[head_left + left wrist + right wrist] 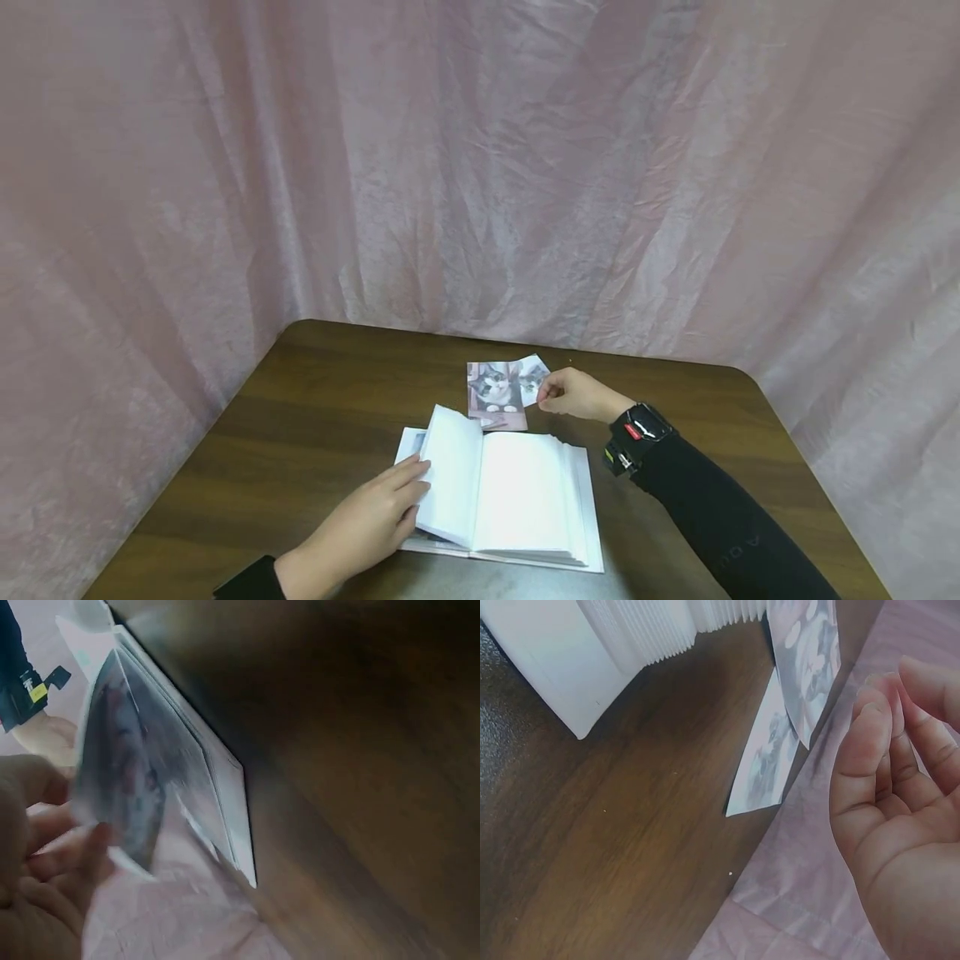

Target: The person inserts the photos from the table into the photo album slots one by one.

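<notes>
A photo album point(525, 492) lies open, its pages white on this side. My left hand point(378, 508) grips a raised page point(450, 475) by its left edge, fingers curled at the edge. In the left wrist view a blurred picture shows on the underside of that page point(120, 765). Beyond the album lies a cat photo point(495, 392), overlapping a smaller cat photo point(531, 377). Beside the smaller photo's right edge is my right hand point(573, 393), fingers loosely bent. The right wrist view shows nothing between thumb and fingers of the right hand point(900, 795).
The brown wooden table point(337, 400) has rounded far corners. Pink curtains point(480, 167) hang behind it and at both sides. Part of another print point(487, 423) sticks out under the larger photo, close to the album's far edge.
</notes>
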`<state>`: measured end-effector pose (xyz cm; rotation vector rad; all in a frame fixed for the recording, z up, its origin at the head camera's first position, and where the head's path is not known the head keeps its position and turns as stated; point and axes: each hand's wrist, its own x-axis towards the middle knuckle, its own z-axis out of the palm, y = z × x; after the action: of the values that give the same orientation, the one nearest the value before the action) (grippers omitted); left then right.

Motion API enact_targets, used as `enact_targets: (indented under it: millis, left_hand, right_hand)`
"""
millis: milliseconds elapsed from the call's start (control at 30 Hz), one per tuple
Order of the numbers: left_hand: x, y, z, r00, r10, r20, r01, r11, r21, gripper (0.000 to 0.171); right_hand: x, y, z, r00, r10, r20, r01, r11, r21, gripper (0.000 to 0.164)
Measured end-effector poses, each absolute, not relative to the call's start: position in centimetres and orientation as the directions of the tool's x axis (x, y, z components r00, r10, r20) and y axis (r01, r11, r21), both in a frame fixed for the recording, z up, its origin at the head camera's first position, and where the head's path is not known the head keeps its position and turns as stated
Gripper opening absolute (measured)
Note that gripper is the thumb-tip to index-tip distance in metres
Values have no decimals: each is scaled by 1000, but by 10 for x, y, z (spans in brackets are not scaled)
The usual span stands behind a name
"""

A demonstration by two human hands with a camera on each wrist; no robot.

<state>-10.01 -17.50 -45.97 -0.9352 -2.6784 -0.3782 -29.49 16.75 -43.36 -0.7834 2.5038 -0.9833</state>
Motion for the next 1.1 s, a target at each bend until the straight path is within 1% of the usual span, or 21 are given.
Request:
enact_targets:
  millis: [67, 133, 267, 433, 567, 733, 1100]
  left_hand:
    - [-99, -178, -460, -785, 562, 260, 609, 777, 159, 25]
    - [-98, -179, -461, -801, 570, 184, 597, 787, 157, 23]
    - [-97, -180, -465, -810, 582, 73, 586, 795, 159, 24]
    - [-99, -181, -472, -830, 556, -36, 545, 823, 159, 33]
    - [-101, -181, -475, -833, 549, -67, 533, 830, 164, 36]
    - [-102, -181, -478, -827, 558, -62, 544, 824, 159, 37]
    - [-101, -176, -476, -816, 577, -33, 568, 812, 131, 39]
  right_hand:
    - [-294, 167, -436, -791, -602, -105, -370, 609, -702, 4]
    - [-294, 166, -438, -790, -604, -106, -371, 608, -702, 5]
    - [-293, 165, -441, -785, -608, -115, -368, 608, -703, 6]
    - [-292, 163, -441, -783, -612, -106, -377, 604, -702, 7]
    - [-294, 164, -440, -783, -614, -99, -387, 605, -696, 7]
    - [-297, 162, -433, -776, -626, -83, -423, 613, -667, 5]
    - [-317, 142, -408, -782, -618, -78, -485, 682, -547, 5]
